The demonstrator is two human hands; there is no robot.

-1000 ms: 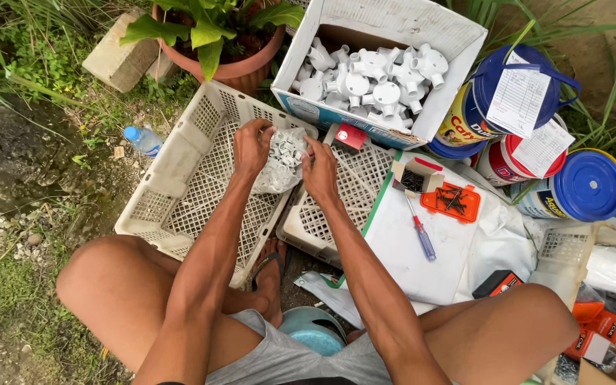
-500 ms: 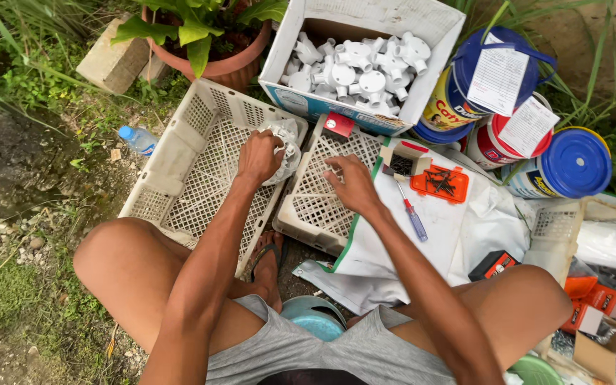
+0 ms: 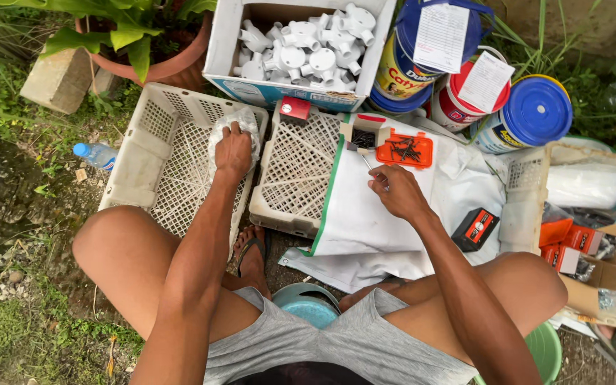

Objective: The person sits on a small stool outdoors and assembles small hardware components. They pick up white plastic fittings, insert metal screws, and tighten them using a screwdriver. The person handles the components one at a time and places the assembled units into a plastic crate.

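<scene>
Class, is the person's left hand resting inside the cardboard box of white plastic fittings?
No: the left hand grips a clear plastic bag in the white lattice crate.

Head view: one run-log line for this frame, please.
left hand: grip on clear bag in left crate | right hand: on pen over white sheet | orange tray: beside

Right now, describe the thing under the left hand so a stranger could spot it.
Find the two white lattice crates on the ground before the seated person. In the left one, near its far right corner, lies a crumpled clear plastic bag with pale contents, pressed by the left hand. It is the only thing in that crate.
</scene>
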